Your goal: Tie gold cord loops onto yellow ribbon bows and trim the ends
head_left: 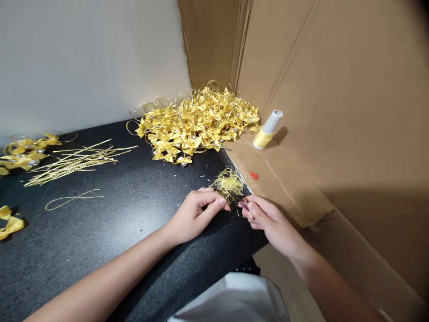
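My left hand (197,210) is closed at the table's right edge, thumb and fingers pressed together; whatever they pinch is too small to make out. Just beyond its fingertips lies a tangled clump of yellow thread scraps (229,182). On the other side, my right hand (266,219) is wrapped round small thread snips (246,205) with a purplish handle. Their thin dark blades point left toward the clump and my left fingertips. Most of the handle is hidden in the palm.
Yellow ribbon bows (201,118) with gold cord loops are heaped at the back corner. Gold cords (83,163) and a crossed cord loop (72,199) lie left. A thread spool (268,129) stands on cardboard (295,179) beside a red piece (254,175). More bows (25,152) sit far left.
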Demonstrator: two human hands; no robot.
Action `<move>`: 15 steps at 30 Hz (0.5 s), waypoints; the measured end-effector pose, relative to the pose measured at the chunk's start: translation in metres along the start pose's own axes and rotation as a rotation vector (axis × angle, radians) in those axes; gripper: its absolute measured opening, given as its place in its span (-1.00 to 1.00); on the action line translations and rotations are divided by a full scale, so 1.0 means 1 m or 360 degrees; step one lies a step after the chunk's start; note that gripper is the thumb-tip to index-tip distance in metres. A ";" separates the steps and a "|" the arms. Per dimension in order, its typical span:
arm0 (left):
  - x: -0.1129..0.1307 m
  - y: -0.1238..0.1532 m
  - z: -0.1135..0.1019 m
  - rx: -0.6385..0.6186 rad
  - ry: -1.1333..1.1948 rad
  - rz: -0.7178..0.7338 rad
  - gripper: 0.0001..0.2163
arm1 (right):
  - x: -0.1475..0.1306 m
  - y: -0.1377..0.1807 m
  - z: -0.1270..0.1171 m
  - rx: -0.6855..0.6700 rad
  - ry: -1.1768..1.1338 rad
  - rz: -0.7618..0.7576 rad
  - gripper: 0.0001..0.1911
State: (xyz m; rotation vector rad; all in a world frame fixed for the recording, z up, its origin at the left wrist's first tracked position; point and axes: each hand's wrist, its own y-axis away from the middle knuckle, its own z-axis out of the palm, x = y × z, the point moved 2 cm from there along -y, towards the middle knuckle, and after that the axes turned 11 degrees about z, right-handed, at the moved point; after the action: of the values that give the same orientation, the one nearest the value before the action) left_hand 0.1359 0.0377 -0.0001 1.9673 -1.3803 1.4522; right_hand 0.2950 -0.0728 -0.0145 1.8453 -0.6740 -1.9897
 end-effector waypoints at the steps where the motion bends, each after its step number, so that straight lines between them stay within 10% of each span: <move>1: 0.000 0.000 0.000 -0.0006 0.0000 -0.0004 -0.70 | 0.000 0.001 0.001 -0.0012 0.0016 -0.0003 -0.53; 15: -0.001 0.001 0.001 -0.0018 0.0020 0.0009 -0.71 | 0.002 0.000 0.001 -0.0004 0.0109 -0.0068 -0.55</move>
State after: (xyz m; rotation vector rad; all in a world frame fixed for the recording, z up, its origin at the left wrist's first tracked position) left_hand 0.1358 0.0366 -0.0017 1.9451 -1.3871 1.4539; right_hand 0.2942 -0.0733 -0.0161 1.9322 -0.6170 -1.9428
